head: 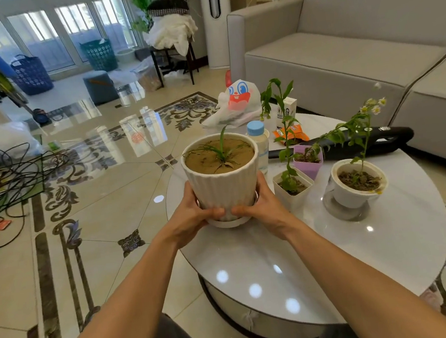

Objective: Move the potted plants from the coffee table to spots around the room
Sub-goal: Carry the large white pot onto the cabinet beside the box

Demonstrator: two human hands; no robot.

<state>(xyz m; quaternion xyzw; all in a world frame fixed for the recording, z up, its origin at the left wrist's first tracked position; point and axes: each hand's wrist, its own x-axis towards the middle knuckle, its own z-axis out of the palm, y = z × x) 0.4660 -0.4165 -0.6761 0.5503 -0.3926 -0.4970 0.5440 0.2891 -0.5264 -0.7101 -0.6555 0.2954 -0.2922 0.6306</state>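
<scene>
Hands clasp a ribbed white ceramic pot [221,180] of sandy soil: left hand [193,213] and right hand [261,206] grip its base and saucer at the round glossy white coffee table's [388,234] left edge.

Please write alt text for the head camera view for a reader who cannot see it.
Both hands, left hand and right hand, hold a ribbed white pot with a small green sprout at the edge of a round white coffee table. Three smaller potted plants stand to its right; a grey sofa sits behind.
</scene>
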